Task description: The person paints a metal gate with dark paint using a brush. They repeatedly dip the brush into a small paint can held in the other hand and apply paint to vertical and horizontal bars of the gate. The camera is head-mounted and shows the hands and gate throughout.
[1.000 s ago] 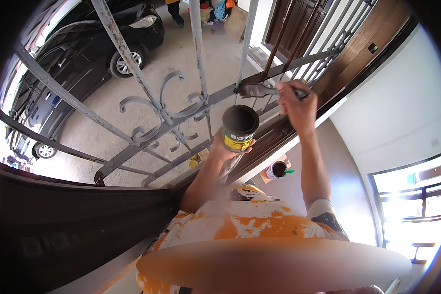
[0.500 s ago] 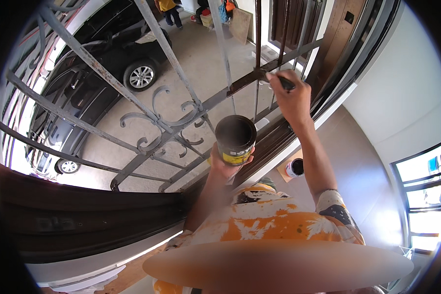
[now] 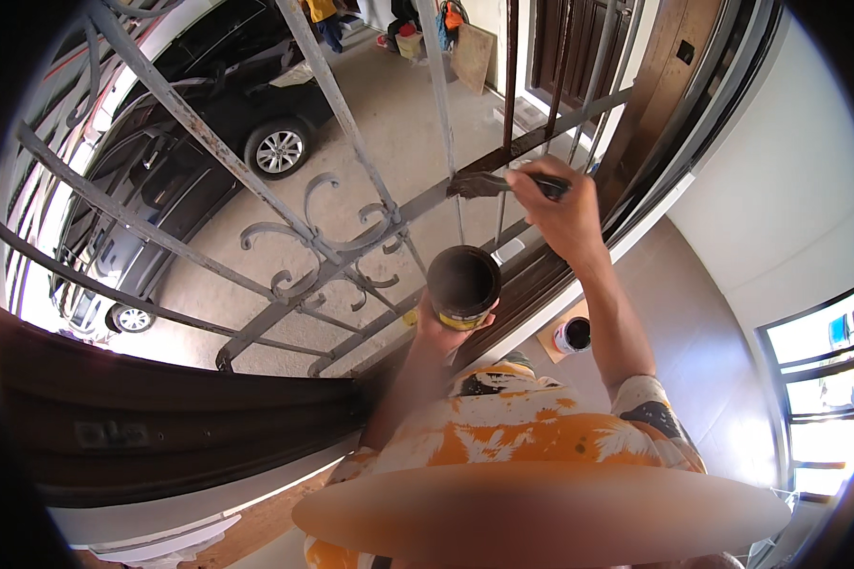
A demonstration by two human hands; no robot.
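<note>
While your right hand [image 3: 565,213] is clenched around the dark handle of a paintbrush [image 3: 503,183], its bristles lie flat against a slanted bar of the metal railing [image 3: 351,261], so the wet dark coat goes on along the bar. Your left hand [image 3: 446,327] grips a round paint can [image 3: 463,283] from below, holding it upright and just under the brush, near enough to catch drips. That can is open, dark inside, with a yellow band. To the left the scrolled ironwork looks grey and dull; further right the bars look dark brown. Below to the right, a second small can [image 3: 572,335] sits on cardboard on the floor.
</note>
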